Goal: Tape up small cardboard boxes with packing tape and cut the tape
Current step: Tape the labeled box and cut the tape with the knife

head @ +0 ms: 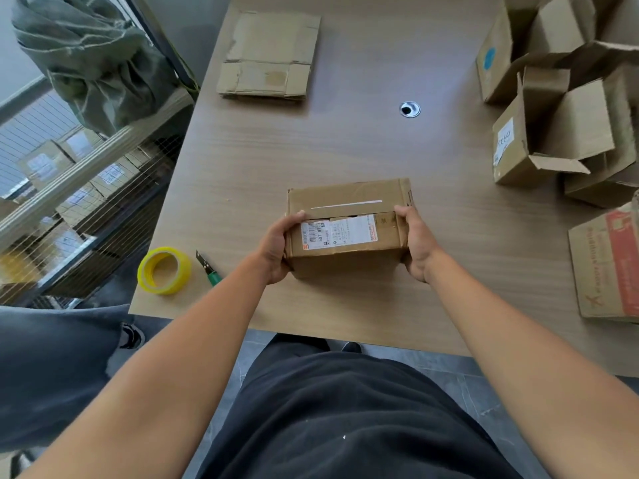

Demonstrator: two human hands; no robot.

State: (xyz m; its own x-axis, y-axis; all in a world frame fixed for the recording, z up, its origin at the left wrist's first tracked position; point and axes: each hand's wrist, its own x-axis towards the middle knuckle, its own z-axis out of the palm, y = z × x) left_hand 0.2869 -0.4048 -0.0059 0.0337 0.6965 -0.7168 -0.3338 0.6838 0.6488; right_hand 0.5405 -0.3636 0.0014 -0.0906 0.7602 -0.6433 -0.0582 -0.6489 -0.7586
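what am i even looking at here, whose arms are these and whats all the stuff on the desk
There is one picture, taken by a camera worn on a person's head, looking down at their own bare arms. The left hand and right hand grip the ends of a small cardboard box resting on a wooden table; its top flaps are closed. To the left lie a yellow roll of tape and a green-handled cutter. A flattened box lies farther back, and open boxes are piled on the right.
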